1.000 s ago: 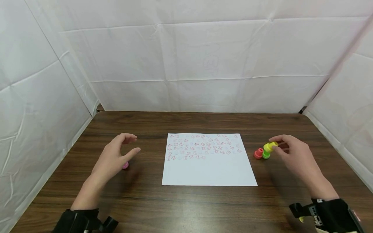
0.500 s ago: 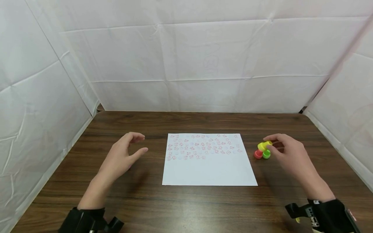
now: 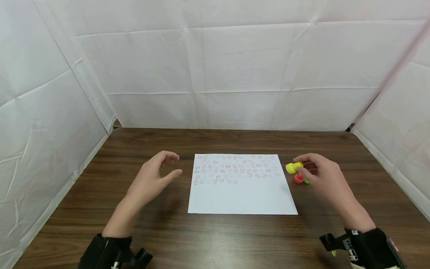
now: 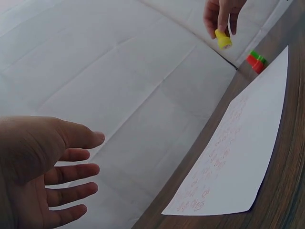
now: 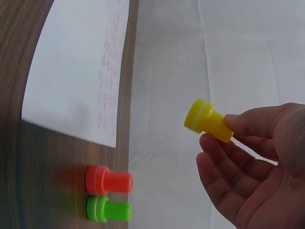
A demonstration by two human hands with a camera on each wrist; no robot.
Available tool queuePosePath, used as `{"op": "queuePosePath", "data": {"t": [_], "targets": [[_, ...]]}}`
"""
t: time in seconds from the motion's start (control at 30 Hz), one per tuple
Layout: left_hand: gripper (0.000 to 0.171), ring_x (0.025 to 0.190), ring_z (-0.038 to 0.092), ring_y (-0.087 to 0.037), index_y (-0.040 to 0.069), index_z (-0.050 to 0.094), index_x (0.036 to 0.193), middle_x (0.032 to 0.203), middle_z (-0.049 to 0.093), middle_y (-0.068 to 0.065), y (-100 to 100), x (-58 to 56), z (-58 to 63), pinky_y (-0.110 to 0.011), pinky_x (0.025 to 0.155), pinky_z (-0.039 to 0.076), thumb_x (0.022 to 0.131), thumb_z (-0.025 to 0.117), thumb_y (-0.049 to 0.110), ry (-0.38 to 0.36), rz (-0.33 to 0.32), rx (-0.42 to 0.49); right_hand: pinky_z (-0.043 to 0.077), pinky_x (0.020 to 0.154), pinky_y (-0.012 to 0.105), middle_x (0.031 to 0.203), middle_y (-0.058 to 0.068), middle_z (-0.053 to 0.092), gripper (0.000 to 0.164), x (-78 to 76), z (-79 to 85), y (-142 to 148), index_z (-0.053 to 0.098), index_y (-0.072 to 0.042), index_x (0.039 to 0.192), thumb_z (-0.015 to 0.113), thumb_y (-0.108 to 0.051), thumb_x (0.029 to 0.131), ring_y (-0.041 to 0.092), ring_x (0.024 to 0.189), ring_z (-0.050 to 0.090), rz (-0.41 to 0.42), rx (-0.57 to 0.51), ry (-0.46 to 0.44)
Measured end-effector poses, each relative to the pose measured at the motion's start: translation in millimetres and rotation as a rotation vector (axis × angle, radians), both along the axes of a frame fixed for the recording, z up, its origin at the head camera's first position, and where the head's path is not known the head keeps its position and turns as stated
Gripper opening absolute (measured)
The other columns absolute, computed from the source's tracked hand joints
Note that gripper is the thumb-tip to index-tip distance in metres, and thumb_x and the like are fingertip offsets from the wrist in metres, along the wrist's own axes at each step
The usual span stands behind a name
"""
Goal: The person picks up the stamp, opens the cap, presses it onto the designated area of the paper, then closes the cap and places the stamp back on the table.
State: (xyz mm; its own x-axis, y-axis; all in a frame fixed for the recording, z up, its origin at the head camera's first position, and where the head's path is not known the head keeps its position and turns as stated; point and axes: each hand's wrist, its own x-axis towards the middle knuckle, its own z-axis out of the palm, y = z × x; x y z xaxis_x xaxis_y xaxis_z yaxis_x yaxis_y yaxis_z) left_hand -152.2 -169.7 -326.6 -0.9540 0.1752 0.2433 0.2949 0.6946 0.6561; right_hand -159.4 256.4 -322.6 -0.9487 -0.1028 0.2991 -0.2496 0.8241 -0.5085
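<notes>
My right hand (image 3: 327,177) pinches a yellow stamp (image 3: 293,167) by its narrow end, between thumb and fingertips. In the right wrist view the yellow stamp (image 5: 205,119) is held up off the table, its wide end pointing away from the palm. A red stamp (image 5: 108,180) and a green stamp (image 5: 108,209) stand side by side on the table below it; in the head view the hand partly covers the green one. My left hand (image 3: 151,179) hovers left of the paper, thumb and fingers spread apart, holding nothing.
A white sheet of paper (image 3: 242,198) lies mid-table, its upper half covered in rows of small reddish printed pictures. The brown wood table (image 3: 235,239) is enclosed at the back and sides by white cloth walls (image 3: 235,63).
My right hand has carried the yellow stamp left, past the red and green ones, toward the paper. My left hand has moved right; a pink thing seen beside it earlier is now out of sight.
</notes>
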Motion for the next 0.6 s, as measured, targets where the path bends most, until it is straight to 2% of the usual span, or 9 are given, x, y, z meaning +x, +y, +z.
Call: {"op": "queuePosePath", "data": {"t": [0.3,0.5,0.6], "targets": [[0.037,0.126,0.057,-0.028,0.009,0.057,0.126,0.129,0.064,-0.009,16,-4.0,1.7,-0.047,0.111,0.044,0.093,0.071,0.021,-0.005,-0.039,0.036,0.059,0.078,0.048,0.109,0.02,0.07,0.024,-0.6,1.6,-15,0.066,-0.004,0.117,0.069,-0.011,0.094,0.037,0.096,0.07,0.015,-0.022,-0.024],[0.038,0.124,0.057,-0.026,0.009,0.058,0.125,0.127,0.064,-0.008,24,-4.9,1.8,-0.046,0.111,0.045,0.092,0.073,0.02,0.014,-0.06,0.055,0.057,0.065,0.024,0.108,0.018,0.071,0.024,-0.2,3.2,-22,0.066,-0.005,0.117,0.068,-0.012,0.094,0.032,0.093,0.071,0.038,-0.055,-0.038],[0.038,0.123,0.058,-0.026,0.008,0.058,0.124,0.126,0.064,-0.007,27,-5.0,1.9,-0.045,0.11,0.046,0.091,0.073,0.02,0.014,-0.057,0.055,0.055,0.062,0.021,0.108,0.018,0.071,0.023,0.6,3.7,-26,0.066,-0.005,0.117,0.068,-0.01,0.094,0.032,0.093,0.07,0.05,-0.065,-0.036]]}}
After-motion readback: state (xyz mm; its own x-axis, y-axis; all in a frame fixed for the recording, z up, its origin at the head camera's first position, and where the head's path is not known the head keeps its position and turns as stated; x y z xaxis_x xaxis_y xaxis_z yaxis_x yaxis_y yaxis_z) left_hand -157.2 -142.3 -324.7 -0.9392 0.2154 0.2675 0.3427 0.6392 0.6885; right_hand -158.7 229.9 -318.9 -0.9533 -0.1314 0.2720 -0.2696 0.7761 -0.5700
